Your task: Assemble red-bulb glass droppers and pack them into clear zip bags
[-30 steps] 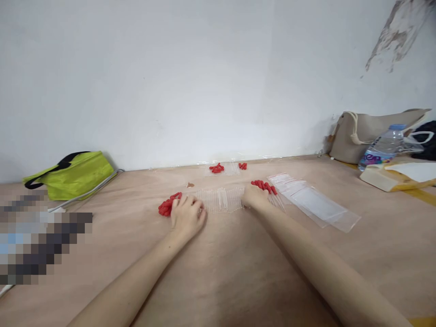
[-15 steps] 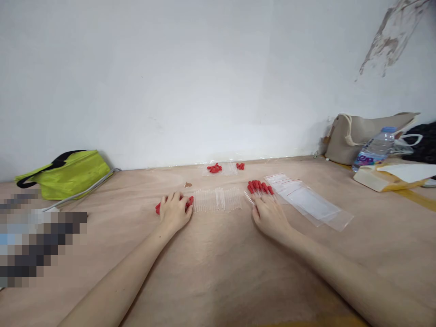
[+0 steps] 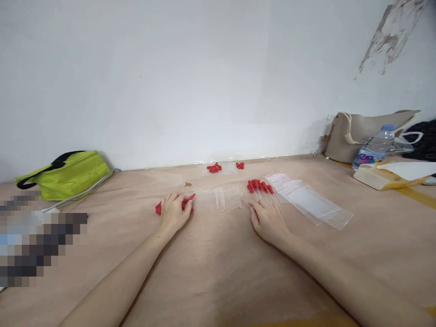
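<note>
My left hand [image 3: 173, 211] is closed, with a red rubber bulb [image 3: 191, 197] pinched at the thumb and forefinger. More red bulbs [image 3: 158, 208] lie beside and partly under it. To its right, clear thin dropper tubes [image 3: 218, 200] lie side by side in a row. Past the row's right end, my right hand [image 3: 270, 222] rests low, thumb and forefinger pressed together; what is between them, if anything, I cannot make out. Several droppers with red bulbs [image 3: 259, 186] fan out just beyond its fingers, their clear stems partly hidden by the hand.
Clear zip bags [image 3: 308, 200] overlap to the right. Near the wall lie more red bulbs [image 3: 214, 167] and clear tubes [image 3: 230, 168]. A lime-green bag [image 3: 75, 175] stands at left; a water bottle [image 3: 376, 145], a beige bag [image 3: 361, 136] and an opened packet [image 3: 384, 176] at right.
A red bulb now sticks up from my left fingers. My right hand has drawn back slightly with its fingers more curled; the clear tube seen by its thumb earlier no longer shows plainly.
</note>
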`<state>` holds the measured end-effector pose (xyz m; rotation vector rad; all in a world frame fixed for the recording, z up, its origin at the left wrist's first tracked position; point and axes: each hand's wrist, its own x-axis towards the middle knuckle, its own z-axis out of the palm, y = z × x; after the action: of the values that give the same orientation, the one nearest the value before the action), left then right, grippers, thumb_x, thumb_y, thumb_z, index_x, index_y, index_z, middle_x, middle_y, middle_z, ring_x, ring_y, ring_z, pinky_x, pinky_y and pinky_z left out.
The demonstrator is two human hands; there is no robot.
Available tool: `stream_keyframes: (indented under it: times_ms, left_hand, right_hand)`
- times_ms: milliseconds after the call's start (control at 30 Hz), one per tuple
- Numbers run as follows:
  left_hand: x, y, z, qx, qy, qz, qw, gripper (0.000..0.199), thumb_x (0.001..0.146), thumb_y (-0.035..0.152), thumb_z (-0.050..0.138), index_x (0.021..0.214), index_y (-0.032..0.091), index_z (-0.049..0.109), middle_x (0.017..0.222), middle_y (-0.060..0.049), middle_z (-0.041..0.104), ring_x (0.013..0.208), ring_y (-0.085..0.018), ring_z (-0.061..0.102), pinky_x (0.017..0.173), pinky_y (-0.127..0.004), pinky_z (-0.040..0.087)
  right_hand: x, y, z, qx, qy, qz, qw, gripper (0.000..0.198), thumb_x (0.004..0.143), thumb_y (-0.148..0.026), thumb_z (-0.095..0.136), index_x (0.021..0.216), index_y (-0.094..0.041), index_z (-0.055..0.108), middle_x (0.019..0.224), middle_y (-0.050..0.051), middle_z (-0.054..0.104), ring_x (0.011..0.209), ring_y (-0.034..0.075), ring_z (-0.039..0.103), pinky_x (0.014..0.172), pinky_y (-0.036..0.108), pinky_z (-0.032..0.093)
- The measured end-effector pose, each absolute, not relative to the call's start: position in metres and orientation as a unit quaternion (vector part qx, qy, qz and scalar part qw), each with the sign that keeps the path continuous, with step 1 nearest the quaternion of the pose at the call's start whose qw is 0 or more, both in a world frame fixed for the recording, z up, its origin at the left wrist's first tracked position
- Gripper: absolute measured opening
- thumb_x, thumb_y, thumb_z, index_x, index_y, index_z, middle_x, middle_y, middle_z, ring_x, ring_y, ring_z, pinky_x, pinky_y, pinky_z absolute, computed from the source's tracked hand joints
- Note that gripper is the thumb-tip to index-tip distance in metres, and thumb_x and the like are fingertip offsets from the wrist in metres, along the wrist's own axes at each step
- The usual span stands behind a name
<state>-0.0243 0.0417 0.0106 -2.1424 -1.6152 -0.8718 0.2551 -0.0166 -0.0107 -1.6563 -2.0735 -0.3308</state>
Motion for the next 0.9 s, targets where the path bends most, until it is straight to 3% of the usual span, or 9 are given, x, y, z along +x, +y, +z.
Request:
stream_keyframes:
  times_ms: [200, 333, 533, 767, 900]
  left_hand:
    - [-0.012, 0.031, 0.012, -0.754, -0.515, -0.404, 0.062, 0.011, 0.081, 0.024, 0.046, 0.082, 0.017, 0.053, 0.080, -0.004, 0.059, 0.076, -0.018, 0.054, 0.069, -0.030, 0.042]
    - [0.008, 0.012, 0.007, -0.804, -0.437, -0.402, -0.040, 0.009, 0.083, 0.022, 0.044, 0.087, 0.017, 0.051, 0.080, -0.003, 0.058, 0.070, -0.014, 0.054, 0.064, -0.026, 0.043]
    - [0.025, -0.004, -0.004, -0.797, -0.420, -0.384, -0.201, 0.018, 0.082, 0.022, 0.047, 0.098, 0.017, 0.052, 0.080, -0.003, 0.058, 0.072, -0.013, 0.056, 0.063, -0.024, 0.047]
    - [0.029, -0.007, -0.002, -0.819, -0.391, -0.354, -0.223, 0.024, 0.083, 0.018, 0.045, 0.104, 0.020, 0.057, 0.094, -0.004, 0.061, 0.081, -0.015, 0.057, 0.071, -0.027, 0.048]
    - [0.029, -0.008, -0.002, -0.815, -0.393, -0.356, -0.235, 0.024, 0.083, 0.019, 0.046, 0.104, 0.019, 0.057, 0.091, -0.005, 0.062, 0.081, -0.015, 0.057, 0.072, -0.028, 0.048]
  right_hand:
    - [0.256, -0.015, -0.015, -0.589, -0.757, -0.090, 0.270, 0.026, 0.085, -0.020, 0.034, 0.089, -0.016, 0.060, 0.084, 0.007, 0.060, 0.083, 0.021, 0.053, 0.072, 0.032, 0.030]
    - [0.257, -0.016, -0.014, -0.575, -0.757, -0.064, 0.305, 0.025, 0.086, -0.022, 0.034, 0.082, -0.018, 0.058, 0.082, 0.006, 0.060, 0.080, 0.019, 0.053, 0.071, 0.031, 0.030]
    - [0.254, -0.020, -0.010, -0.517, -0.791, -0.037, 0.325, 0.026, 0.089, -0.022, 0.031, 0.089, -0.018, 0.056, 0.085, 0.004, 0.063, 0.077, 0.016, 0.055, 0.075, 0.031, 0.029]
    - [0.247, -0.023, -0.010, -0.472, -0.821, -0.054, 0.316, 0.022, 0.088, -0.020, 0.035, 0.090, -0.019, 0.057, 0.082, 0.002, 0.064, 0.073, 0.013, 0.055, 0.079, 0.031, 0.024]
    - [0.244, -0.024, -0.009, -0.462, -0.828, -0.049, 0.314, 0.022, 0.088, -0.019, 0.035, 0.092, -0.020, 0.056, 0.084, 0.001, 0.065, 0.073, 0.012, 0.055, 0.080, 0.031, 0.023]
